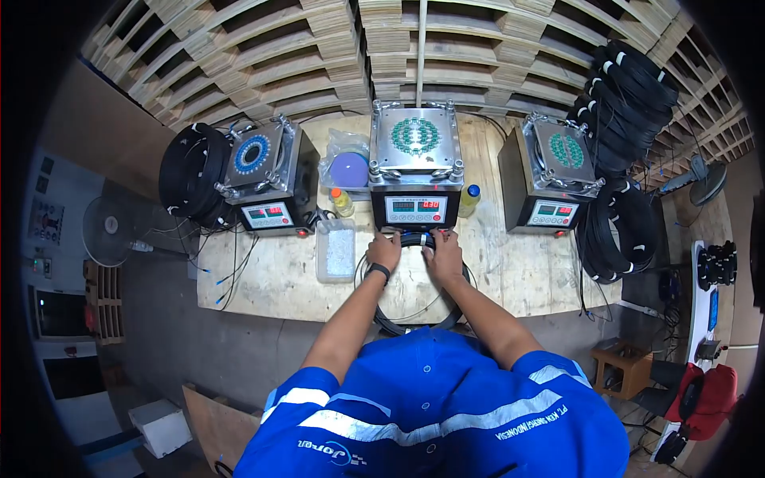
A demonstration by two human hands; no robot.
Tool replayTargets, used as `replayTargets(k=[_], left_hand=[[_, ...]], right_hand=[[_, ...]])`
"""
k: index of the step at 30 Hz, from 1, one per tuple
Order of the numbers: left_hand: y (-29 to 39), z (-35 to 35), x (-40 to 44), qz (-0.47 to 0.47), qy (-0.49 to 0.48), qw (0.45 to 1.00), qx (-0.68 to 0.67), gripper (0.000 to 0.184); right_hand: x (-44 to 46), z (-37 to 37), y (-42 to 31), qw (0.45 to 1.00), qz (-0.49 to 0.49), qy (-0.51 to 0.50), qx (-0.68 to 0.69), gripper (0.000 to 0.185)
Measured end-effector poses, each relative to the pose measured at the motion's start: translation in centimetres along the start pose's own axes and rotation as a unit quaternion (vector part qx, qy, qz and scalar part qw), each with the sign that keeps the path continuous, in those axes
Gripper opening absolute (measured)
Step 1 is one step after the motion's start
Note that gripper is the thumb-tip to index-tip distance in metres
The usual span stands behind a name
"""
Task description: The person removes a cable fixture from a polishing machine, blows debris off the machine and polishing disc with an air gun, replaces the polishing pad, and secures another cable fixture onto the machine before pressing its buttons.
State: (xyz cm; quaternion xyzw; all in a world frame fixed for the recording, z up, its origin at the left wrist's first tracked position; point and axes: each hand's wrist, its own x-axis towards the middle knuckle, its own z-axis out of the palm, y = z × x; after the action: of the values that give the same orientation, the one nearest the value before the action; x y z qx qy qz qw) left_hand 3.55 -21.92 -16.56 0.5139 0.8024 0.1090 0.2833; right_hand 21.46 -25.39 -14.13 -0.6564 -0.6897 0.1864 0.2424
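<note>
A coil of black cable (388,323) lies at the table's front edge, against the blue shirt. Its far side reaches the base of the middle machine (416,209), whose display reads 0.30. On the coil's far left part rests my left hand (385,252), fingers closed around the cable, with a black band on the wrist. My right hand (443,255) grips the same coil a little to the right, its fingers bent at the machine's front. Between the hands a white tie (422,239) wraps the cable. The fingertips are partly hidden under the machine's front edge.
Similar machines stand left (267,187) and right (550,179). Black cable coils (191,171) lie beyond them. A clear tray of white bits (336,251), an orange-capped bottle (342,201), a blue-capped bottle (470,199) and a purple disc (349,170) surround the middle machine.
</note>
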Motion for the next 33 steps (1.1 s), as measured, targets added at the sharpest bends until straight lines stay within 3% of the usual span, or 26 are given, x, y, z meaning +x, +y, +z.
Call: replayTargets(k=[3,6,11,15,17,18,23,24,25,26,31,33], left_hand=[[1.1,2.1,-2.1,0.076,0.003,0.989,0.131,0.072],[0.9,2.2,-3.5,0.135,-0.013,0.968,0.209,0.076],[-0.5,1.3,-3.7,0.207,-0.054,0.947,0.239,0.075],[0.1,1.1,-2.7,0.207,-0.100,0.937,0.264,0.078],[-0.2,3.7,-0.4,0.198,-0.118,0.941,0.250,0.075],[0.4,3.8,-0.9,0.225,-0.081,0.936,0.260,0.054],[0.8,3.0,-1.7,0.282,-0.026,0.928,0.241,0.027],[0.0,3.7,-1.4,0.298,-0.006,0.925,0.237,0.024],[-0.4,3.5,-1.5,0.342,0.052,0.918,0.196,0.030],[-0.8,3.4,-1.5,0.350,-0.005,0.920,0.174,0.027],[-0.7,2.8,-3.1,0.413,-0.011,0.903,0.114,0.017],[-0.4,1.4,-3.8,0.414,-0.078,0.905,0.058,0.032]], right_hand=[[0.1,0.8,0.1,0.985,0.004,-0.098,-0.144,0.052],[0.3,2.2,0.8,0.961,0.008,-0.131,-0.243,0.048],[0.0,0.7,0.4,0.955,-0.008,-0.184,-0.234,0.042],[0.3,1.4,0.9,0.952,-0.023,-0.201,-0.228,0.042],[0.3,1.3,0.8,0.954,-0.026,-0.200,-0.223,0.042],[0.4,1.4,0.7,0.956,-0.018,-0.199,-0.217,0.043],[0.8,2.1,1.6,0.956,-0.016,-0.219,-0.196,0.038],[0.6,2.0,2.1,0.963,-0.053,-0.191,-0.184,0.036],[0.7,1.8,2.5,0.961,-0.064,-0.201,-0.179,0.038],[0.5,1.6,2.9,0.959,-0.073,-0.213,-0.174,0.040],[-1.7,-0.3,3.2,0.964,-0.086,-0.207,-0.143,0.038],[-2.5,-1.4,2.9,0.972,-0.046,-0.220,-0.074,0.038]])
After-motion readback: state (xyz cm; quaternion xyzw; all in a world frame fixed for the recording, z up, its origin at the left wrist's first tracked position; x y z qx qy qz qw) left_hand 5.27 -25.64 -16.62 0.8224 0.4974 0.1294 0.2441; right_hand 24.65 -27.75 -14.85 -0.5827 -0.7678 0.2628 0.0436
